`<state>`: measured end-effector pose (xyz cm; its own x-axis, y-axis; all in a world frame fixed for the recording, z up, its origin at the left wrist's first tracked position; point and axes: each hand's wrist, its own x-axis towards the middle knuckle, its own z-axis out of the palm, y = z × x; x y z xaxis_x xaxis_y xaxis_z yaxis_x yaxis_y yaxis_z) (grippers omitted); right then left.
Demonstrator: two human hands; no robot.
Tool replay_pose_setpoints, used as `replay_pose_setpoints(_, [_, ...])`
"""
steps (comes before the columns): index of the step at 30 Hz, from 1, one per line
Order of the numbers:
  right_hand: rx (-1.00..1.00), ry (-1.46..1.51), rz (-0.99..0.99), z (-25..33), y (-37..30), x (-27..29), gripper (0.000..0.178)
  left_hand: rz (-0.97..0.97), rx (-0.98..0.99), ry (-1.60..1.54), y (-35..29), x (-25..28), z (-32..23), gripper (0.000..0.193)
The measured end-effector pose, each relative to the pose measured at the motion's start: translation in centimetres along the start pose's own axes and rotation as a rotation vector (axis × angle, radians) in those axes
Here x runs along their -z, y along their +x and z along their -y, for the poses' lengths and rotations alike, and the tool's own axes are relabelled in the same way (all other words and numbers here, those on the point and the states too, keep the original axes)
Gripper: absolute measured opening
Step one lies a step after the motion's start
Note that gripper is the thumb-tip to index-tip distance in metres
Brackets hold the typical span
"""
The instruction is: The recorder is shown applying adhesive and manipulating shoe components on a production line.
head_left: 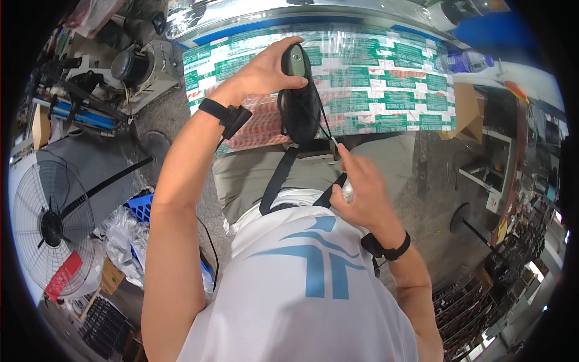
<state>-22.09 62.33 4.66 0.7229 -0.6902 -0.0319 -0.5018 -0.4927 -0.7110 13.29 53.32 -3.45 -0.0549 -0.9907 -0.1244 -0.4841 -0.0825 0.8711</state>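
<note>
My left hand (271,71) is closed around the upper part of a black drawstring pouch (301,114) standing above my lap. In the pouch's mouth shows the rounded end of a dull green object (296,60) with a small round screw-like fitting. Black cords hang down both sides of the pouch. Close to the lower end of the right cord, my right hand (365,196) is closed with its index finger stretched forward. It grips a thin tool with a pale tip (335,142); something clear and shiny shows by its palm. The tool's kind is mostly hidden.
Before me lies a work surface (386,90) covered with green, white and red printed sheeting under clear film. A purple-labelled bottle (469,62) lies at its right end, above an open cardboard box (467,111). To my left stand a large fan (51,226) and a motor (129,65).
</note>
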Motion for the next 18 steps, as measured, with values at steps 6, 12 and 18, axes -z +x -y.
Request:
replay_pose_setpoints(6, [0.154, 0.009, -0.135, -0.5, 5.9, -3.2, 0.078, 0.067, 0.089, -0.137, 0.1, 0.1, 0.3, 0.103])
replay_pose_setpoints(12, [0.232, -0.104, -0.181, -1.6, 10.0, -6.0, 0.076, 0.119, 0.131, -0.150, -0.2, 0.6, -1.0, 0.109])
replay_pose_setpoints(18, [0.165, -0.139, -0.106, -1.4, 9.9, -6.1, 0.079, 0.112, 0.147, -0.135, -0.3, 0.4, -0.8, 0.110])
